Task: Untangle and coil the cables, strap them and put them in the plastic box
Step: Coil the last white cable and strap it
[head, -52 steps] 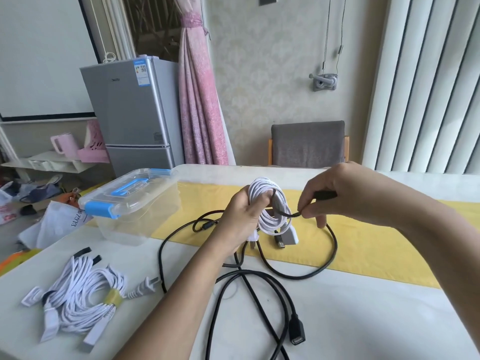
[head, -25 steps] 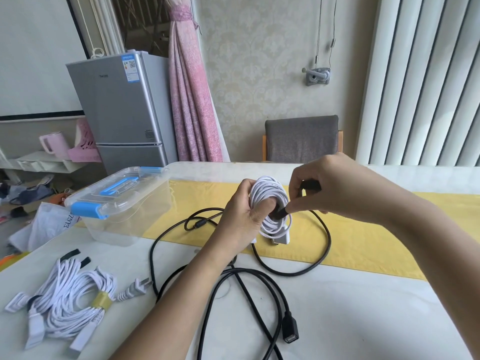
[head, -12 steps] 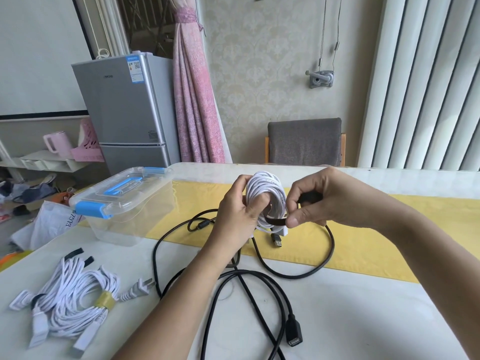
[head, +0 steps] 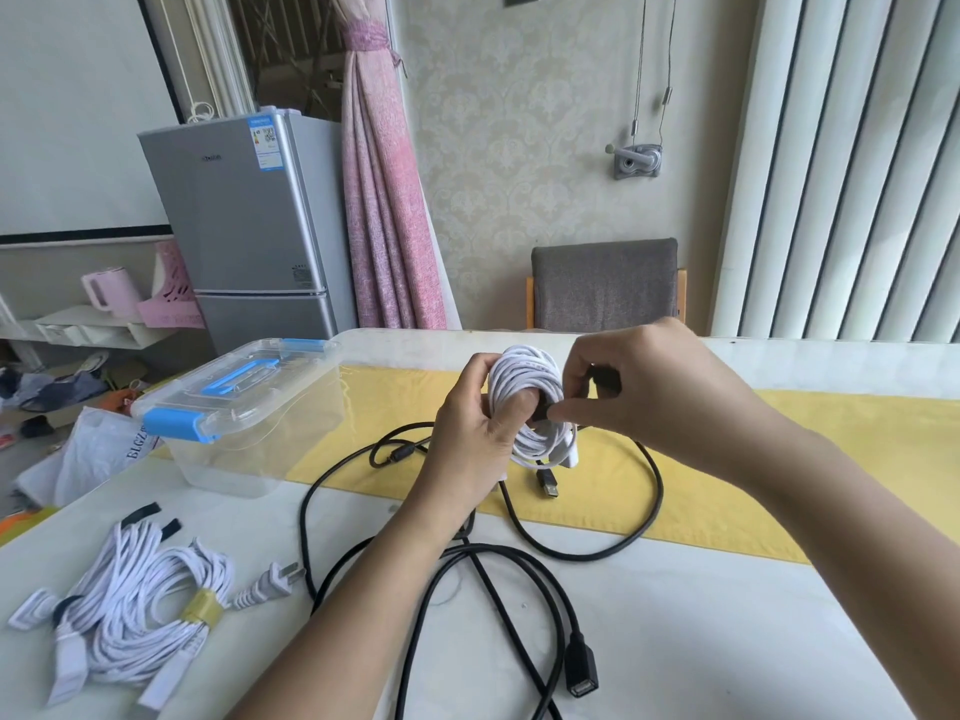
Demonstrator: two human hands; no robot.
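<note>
Coil of white cable (head: 525,379) is gripped mid-frame by left hand (head: 470,431); black strap (head: 540,411) is pinched w/ right hand (head: 652,394) fingers.

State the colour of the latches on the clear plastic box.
Blue. The latches show best in the head view, the only one given.

Clear glossy plastic box (head: 249,407); matt yellow cloth runner (head: 727,491).
</note>
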